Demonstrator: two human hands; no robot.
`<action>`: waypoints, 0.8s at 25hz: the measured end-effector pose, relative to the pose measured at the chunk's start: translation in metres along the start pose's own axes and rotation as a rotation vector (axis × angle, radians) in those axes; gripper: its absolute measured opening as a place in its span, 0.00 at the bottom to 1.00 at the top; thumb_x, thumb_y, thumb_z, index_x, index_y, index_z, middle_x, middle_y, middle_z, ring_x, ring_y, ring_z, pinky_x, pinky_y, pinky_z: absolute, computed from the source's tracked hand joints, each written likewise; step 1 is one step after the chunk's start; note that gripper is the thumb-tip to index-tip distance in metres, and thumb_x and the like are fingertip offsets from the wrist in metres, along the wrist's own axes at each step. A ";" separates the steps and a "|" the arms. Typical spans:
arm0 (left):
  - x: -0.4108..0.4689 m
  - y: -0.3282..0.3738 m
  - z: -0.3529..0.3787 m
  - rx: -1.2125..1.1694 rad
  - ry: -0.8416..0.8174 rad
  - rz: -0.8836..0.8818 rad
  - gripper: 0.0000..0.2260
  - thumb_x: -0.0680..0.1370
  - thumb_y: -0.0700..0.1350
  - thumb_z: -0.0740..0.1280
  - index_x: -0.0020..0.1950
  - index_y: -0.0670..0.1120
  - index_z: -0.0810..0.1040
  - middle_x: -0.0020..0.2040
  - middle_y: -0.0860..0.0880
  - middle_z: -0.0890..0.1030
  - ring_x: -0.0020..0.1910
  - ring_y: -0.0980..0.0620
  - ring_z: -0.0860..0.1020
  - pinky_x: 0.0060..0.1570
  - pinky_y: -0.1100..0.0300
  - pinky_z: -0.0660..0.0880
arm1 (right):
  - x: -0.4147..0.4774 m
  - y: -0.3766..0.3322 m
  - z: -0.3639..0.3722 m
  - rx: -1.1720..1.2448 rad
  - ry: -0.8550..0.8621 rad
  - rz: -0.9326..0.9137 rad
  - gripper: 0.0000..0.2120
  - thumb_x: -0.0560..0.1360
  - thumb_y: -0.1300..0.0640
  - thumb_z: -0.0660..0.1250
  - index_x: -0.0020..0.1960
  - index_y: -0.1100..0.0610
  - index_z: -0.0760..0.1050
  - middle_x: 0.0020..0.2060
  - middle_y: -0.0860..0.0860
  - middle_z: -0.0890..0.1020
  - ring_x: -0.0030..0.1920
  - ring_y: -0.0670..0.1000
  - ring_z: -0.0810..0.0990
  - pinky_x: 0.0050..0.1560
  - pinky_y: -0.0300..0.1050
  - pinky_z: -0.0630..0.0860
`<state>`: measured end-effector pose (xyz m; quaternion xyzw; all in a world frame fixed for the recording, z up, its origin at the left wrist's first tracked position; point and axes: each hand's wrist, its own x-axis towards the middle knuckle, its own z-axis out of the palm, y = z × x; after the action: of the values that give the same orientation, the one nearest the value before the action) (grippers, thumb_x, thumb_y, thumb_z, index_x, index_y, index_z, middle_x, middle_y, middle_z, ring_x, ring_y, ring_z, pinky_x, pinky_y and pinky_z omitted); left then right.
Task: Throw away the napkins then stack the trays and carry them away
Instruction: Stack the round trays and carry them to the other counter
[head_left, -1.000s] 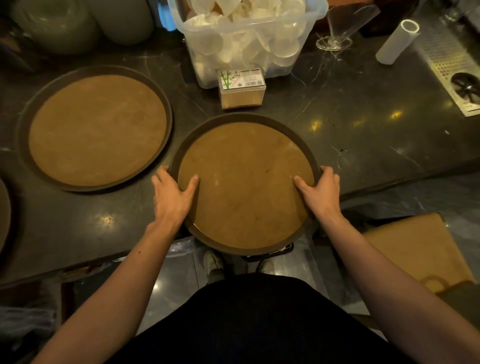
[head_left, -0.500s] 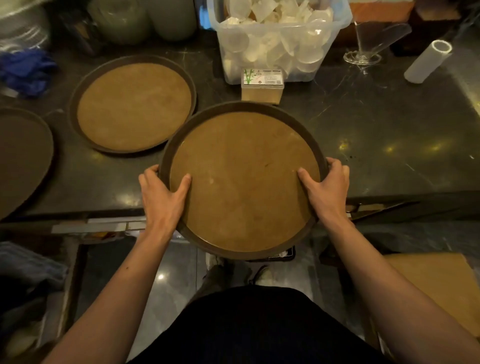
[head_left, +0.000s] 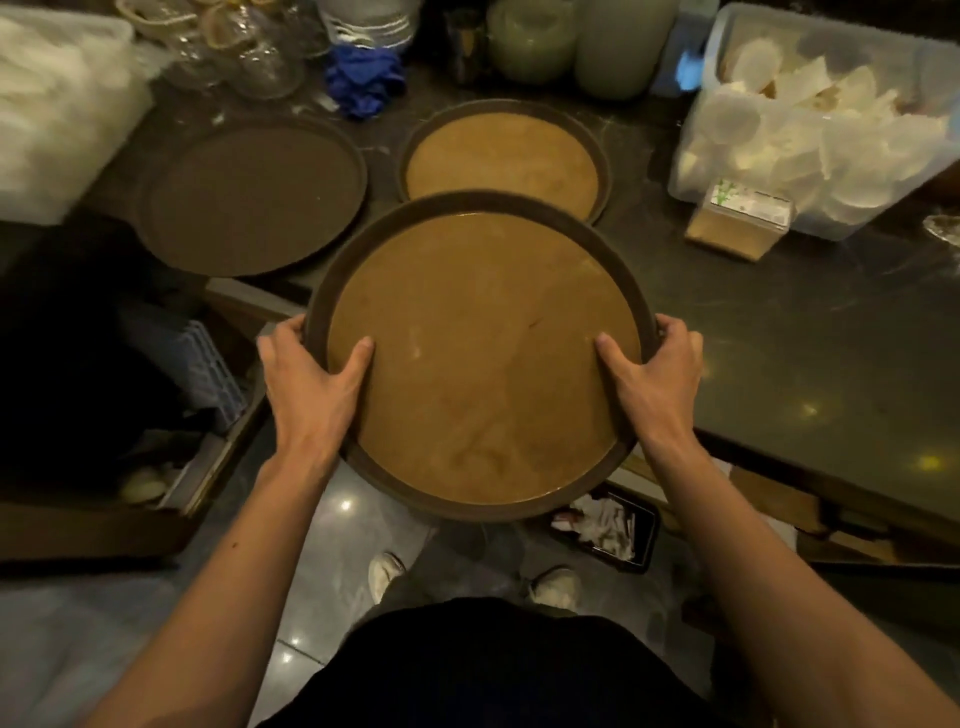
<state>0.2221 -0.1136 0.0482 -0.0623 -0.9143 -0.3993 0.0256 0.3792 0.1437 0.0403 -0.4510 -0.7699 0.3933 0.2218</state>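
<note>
Head view: left hand and right hand clamp the round brown cork-lined tray, the matching tan tray lying at 12 o'clock.

A dark, glossy stone counter carries a clear plastic tub of white paper cups at the right, with a small clear box of brown sticks just in front. A crumpled blue glove lies near clear glassware at the back.
</note>
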 end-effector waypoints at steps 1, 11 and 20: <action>0.005 -0.012 -0.013 -0.008 0.024 -0.009 0.30 0.72 0.56 0.72 0.68 0.43 0.67 0.63 0.43 0.69 0.58 0.53 0.69 0.59 0.60 0.68 | -0.006 -0.012 0.014 0.005 -0.015 -0.017 0.27 0.71 0.45 0.73 0.65 0.54 0.69 0.56 0.49 0.68 0.56 0.48 0.72 0.60 0.49 0.74; 0.074 -0.152 -0.144 -0.043 0.159 -0.169 0.31 0.71 0.56 0.73 0.68 0.43 0.68 0.62 0.43 0.69 0.59 0.46 0.73 0.59 0.55 0.70 | -0.078 -0.126 0.171 -0.059 -0.144 -0.121 0.31 0.71 0.43 0.72 0.68 0.55 0.67 0.60 0.51 0.69 0.59 0.49 0.71 0.60 0.47 0.71; 0.121 -0.184 -0.162 -0.049 0.218 -0.188 0.29 0.72 0.56 0.73 0.66 0.43 0.70 0.60 0.44 0.69 0.53 0.53 0.70 0.55 0.57 0.70 | -0.062 -0.164 0.230 -0.082 -0.184 -0.160 0.30 0.71 0.43 0.73 0.66 0.54 0.67 0.57 0.49 0.67 0.58 0.51 0.73 0.61 0.51 0.74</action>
<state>0.0768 -0.3443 0.0363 0.0669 -0.8980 -0.4263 0.0858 0.1644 -0.0502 0.0367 -0.3590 -0.8359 0.3823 0.1621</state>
